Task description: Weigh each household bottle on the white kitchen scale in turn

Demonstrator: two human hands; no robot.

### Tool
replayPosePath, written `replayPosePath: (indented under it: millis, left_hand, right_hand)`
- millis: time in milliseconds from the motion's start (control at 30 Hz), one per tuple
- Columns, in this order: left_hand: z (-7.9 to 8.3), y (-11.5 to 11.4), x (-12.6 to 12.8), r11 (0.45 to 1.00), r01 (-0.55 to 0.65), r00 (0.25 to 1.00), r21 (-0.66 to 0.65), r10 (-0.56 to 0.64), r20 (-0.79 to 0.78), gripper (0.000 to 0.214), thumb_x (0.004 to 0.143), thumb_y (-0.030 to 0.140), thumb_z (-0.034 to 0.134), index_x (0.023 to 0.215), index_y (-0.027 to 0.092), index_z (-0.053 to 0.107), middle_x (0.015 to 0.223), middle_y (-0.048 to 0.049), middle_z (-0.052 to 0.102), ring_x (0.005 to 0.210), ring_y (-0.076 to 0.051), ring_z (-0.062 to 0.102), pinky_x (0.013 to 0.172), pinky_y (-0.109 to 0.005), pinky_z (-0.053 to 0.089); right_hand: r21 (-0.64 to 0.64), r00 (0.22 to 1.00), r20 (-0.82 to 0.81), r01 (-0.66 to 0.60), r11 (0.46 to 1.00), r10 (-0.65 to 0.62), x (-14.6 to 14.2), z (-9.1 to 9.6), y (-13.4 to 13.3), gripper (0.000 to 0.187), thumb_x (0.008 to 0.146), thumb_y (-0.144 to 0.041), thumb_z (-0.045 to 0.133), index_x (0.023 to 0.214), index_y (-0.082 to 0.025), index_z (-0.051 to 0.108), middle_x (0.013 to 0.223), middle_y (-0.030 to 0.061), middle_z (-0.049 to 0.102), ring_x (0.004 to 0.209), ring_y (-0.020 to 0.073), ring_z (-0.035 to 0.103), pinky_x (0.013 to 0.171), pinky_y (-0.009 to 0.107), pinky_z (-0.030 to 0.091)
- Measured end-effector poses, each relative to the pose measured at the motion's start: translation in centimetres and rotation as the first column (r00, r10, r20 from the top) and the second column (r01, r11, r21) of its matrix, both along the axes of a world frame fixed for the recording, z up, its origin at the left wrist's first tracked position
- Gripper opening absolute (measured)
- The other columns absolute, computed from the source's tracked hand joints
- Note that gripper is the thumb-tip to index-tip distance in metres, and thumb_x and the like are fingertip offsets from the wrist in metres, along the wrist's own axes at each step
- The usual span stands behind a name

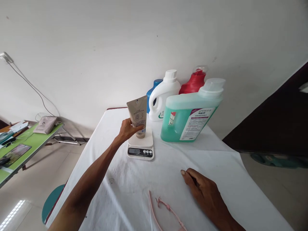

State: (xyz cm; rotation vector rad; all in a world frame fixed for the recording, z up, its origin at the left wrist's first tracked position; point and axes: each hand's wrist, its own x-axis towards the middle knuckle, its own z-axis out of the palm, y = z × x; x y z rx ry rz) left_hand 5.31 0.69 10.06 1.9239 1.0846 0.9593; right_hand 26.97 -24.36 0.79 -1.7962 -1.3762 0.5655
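My left hand (129, 130) grips a brown squeeze tube (139, 112) by its lower part, thumb across the front and fingers behind. The tube stands cap down on the platform of a white kitchen scale (141, 149), whose small display is lit with digits too blurred to read surely. On the white cloth to the right of the scale rests my right hand (204, 192), curled closed with the thumb along the side of the fingers; nothing shows in it. Between my forearms, near the front, lies a pink cord (168, 207).
A large jug of green liquid (180, 122) stands right of the scale. Behind it are a white jug (166, 93), a blue bottle (156, 84) and a red bottle (193, 82) near the wall. At left, a green table (29, 147) holds several items beside a teal stool (51, 202).
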Motion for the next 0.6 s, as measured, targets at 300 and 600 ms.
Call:
replayPosePath:
  millis: [300, 600]
  left_hand:
    - [4.5, -3.8, 2.3, 0.992, 0.122, 0.984, -0.011, -0.120, 0.131, 0.029, 0.072, 0.031, 0.087, 0.096, 0.016, 0.081, 0.101, -0.0061, 0.081, 0.097, -0.030, 0.077, 0.084, -0.041, 0.065]
    - [-1.1, -8.9, 10.5, 0.939, 0.313, 0.946, -0.145, -0.294, 0.139, 0.031, 0.071, 0.035, 0.088, 0.095, 0.018, 0.079, 0.101, -0.0064, 0.081, 0.091, -0.029, 0.077, 0.076, -0.038, 0.064]
  right_hand:
    - [0.009, 0.990, -0.138, -0.004, 1.000, 0.005, 0.7, -0.4, 0.7, 0.053, 0.096, -0.065, 0.046, 0.068, -0.024, 0.026, 0.062, -0.0035, 0.031, 0.057, 0.0134, 0.032, 0.051, 0.026, 0.030]
    - [0.109, 0.998, -0.002, -0.068, 0.992, 0.069, 0.5, -0.7, 0.5, 0.048, 0.099, -0.058, 0.047, 0.067, -0.024, 0.037, 0.058, -0.0038, 0.043, 0.053, 0.0136, 0.039, 0.054, 0.028, 0.034]
